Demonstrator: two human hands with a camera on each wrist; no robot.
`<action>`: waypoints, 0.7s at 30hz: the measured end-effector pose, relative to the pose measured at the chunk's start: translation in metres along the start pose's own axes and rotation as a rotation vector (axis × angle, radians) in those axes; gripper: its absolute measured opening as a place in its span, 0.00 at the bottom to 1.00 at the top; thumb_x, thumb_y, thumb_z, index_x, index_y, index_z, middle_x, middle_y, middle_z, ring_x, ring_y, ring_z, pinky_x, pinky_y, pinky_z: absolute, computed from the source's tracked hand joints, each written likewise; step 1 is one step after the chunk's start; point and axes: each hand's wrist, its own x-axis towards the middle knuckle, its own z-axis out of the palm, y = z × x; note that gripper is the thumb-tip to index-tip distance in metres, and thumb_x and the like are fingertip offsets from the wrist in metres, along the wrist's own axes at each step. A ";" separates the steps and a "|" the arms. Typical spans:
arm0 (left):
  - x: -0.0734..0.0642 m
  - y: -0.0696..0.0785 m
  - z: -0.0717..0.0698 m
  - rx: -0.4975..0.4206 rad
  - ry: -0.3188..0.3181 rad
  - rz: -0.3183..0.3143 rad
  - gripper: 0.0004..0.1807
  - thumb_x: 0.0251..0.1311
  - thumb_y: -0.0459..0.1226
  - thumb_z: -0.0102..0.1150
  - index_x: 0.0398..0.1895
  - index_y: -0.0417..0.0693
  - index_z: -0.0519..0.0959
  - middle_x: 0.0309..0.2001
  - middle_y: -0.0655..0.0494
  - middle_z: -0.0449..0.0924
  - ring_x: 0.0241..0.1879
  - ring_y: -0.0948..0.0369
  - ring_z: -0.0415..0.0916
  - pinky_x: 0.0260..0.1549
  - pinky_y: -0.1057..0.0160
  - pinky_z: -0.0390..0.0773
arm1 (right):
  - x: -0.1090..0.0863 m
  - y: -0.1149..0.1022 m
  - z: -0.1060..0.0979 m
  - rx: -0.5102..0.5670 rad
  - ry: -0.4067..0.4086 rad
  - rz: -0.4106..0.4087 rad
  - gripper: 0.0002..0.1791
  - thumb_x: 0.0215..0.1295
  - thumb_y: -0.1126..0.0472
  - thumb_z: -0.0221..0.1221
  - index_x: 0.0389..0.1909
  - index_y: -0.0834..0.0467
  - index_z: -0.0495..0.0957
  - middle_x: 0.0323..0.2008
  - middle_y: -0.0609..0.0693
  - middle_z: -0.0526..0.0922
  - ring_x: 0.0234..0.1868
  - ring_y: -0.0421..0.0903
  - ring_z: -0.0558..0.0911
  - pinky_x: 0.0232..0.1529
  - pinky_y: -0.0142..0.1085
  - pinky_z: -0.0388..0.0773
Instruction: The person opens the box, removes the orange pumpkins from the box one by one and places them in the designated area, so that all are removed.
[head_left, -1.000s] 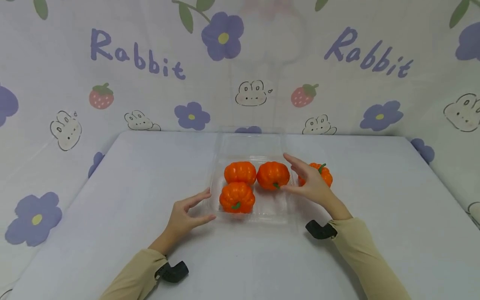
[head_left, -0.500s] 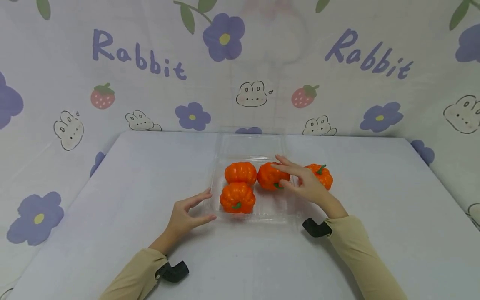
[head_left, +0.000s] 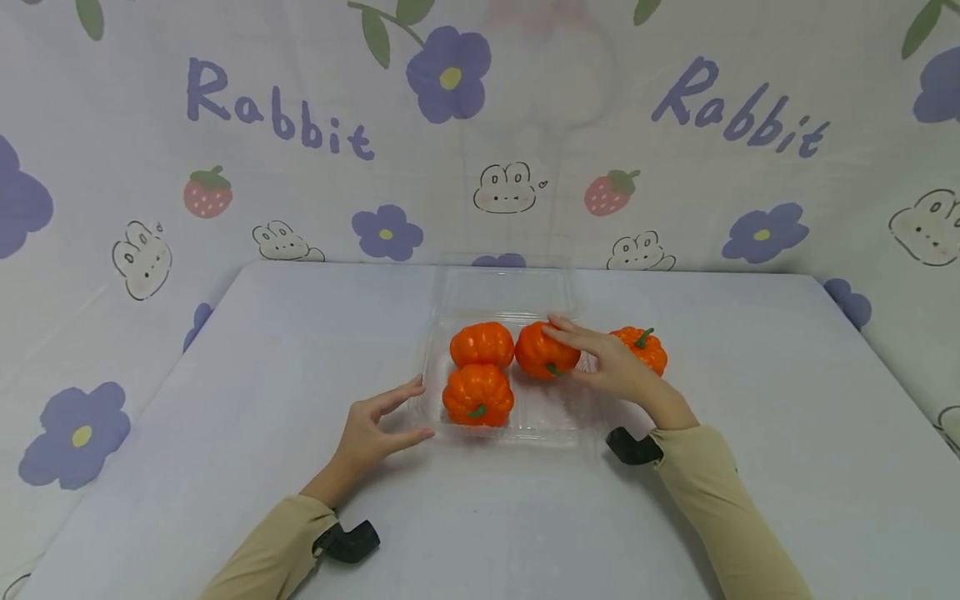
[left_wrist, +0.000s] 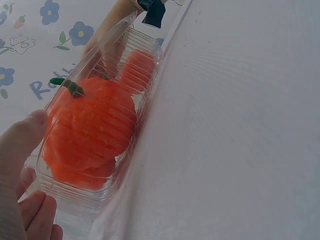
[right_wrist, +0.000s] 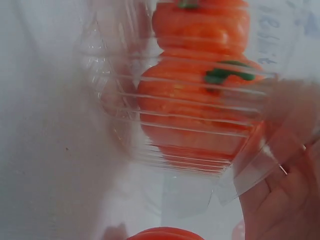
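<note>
A clear plastic clamshell box [head_left: 547,417] holds three small orange pumpkins: a back-left pumpkin [head_left: 482,345], a front-left pumpkin [head_left: 478,395] and a back-right pumpkin [head_left: 542,354]. My left hand [head_left: 371,433] is at the box's left side, thumb and fingers spread; in the left wrist view its thumb [left_wrist: 36,122] lies at the rim. My right hand [head_left: 611,362] reaches over the right wall, its extended fingers resting on the back-right pumpkin; the thumb tip is partly hidden. In the right wrist view, clear plastic blurs the contact.
Another orange pumpkin [head_left: 645,352] stands outside the box, partly behind my right hand. The box's transparent lid [head_left: 506,290] lies folded back towards the patterned cloth backdrop [head_left: 300,192]. A white cloth covers the table [head_left: 480,533].
My right hand has moved left from beside the back-right pumpkin, its fingers now over the top. That pumpkin's stem has shifted slightly. My left hand stays at the box's side.
</note>
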 end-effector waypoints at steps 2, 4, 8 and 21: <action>-0.001 0.000 0.000 0.003 0.001 -0.002 0.27 0.31 0.22 0.71 0.42 0.25 0.75 0.47 0.32 0.72 0.49 0.45 0.71 0.49 0.61 0.69 | 0.001 -0.002 0.000 -0.003 -0.018 0.023 0.34 0.52 0.71 0.61 0.62 0.61 0.63 0.64 0.58 0.57 0.65 0.50 0.55 0.59 0.48 0.58; -0.001 -0.001 -0.001 -0.003 0.000 -0.003 0.27 0.31 0.21 0.71 0.42 0.24 0.75 0.47 0.31 0.72 0.49 0.45 0.71 0.50 0.61 0.69 | 0.001 -0.003 0.000 -0.006 -0.024 0.044 0.36 0.50 0.72 0.63 0.62 0.60 0.63 0.65 0.56 0.56 0.65 0.50 0.55 0.58 0.48 0.59; -0.002 -0.001 -0.001 -0.004 0.000 -0.004 0.27 0.32 0.22 0.71 0.42 0.24 0.74 0.47 0.32 0.72 0.49 0.45 0.71 0.50 0.61 0.69 | 0.003 -0.004 0.002 -0.029 0.001 0.053 0.37 0.47 0.74 0.64 0.61 0.61 0.65 0.64 0.55 0.58 0.63 0.51 0.58 0.56 0.46 0.63; 0.000 -0.002 0.000 -0.020 -0.009 -0.003 0.27 0.33 0.23 0.71 0.43 0.24 0.74 0.47 0.34 0.72 0.50 0.46 0.70 0.51 0.58 0.68 | 0.001 -0.010 0.001 -0.189 0.115 0.122 0.38 0.40 0.68 0.70 0.58 0.62 0.68 0.54 0.58 0.72 0.47 0.53 0.75 0.47 0.45 0.73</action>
